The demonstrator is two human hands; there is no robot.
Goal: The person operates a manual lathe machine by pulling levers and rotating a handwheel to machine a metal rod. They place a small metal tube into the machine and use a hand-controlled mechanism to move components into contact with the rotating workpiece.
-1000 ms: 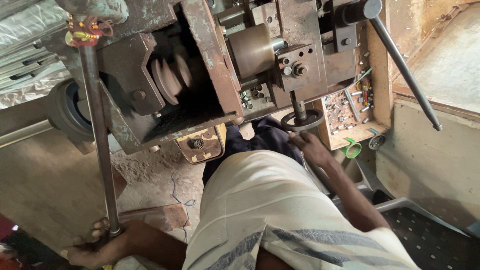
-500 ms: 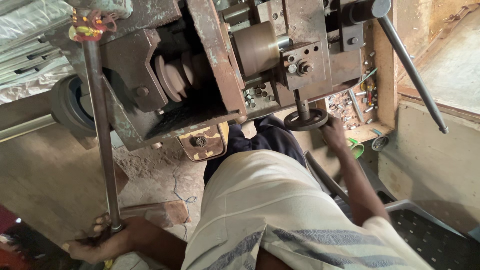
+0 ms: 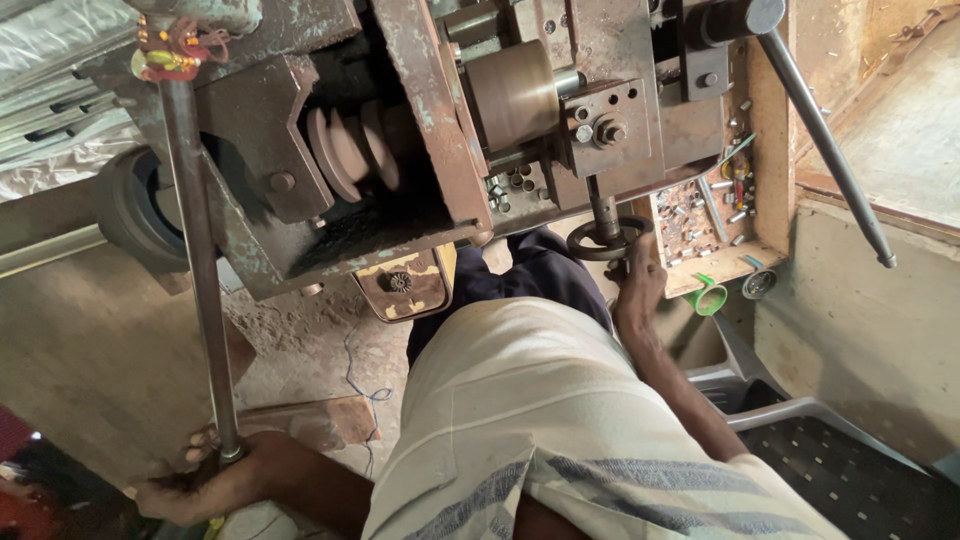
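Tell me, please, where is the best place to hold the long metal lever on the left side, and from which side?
Probably at its free lower end, where the left hand is wrapped. The long metal lever is a plain round bar pivoted at the machine's top, so fingers closing around it from the side should grip well.

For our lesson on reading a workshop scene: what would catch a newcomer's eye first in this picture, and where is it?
A big rusty machine fills the top of the view, with a stepped pulley in its open middle. At lower left, the left hand grips the end of a long steel lever. At right of centre, the right hand is at a small handwheel beneath the machine.
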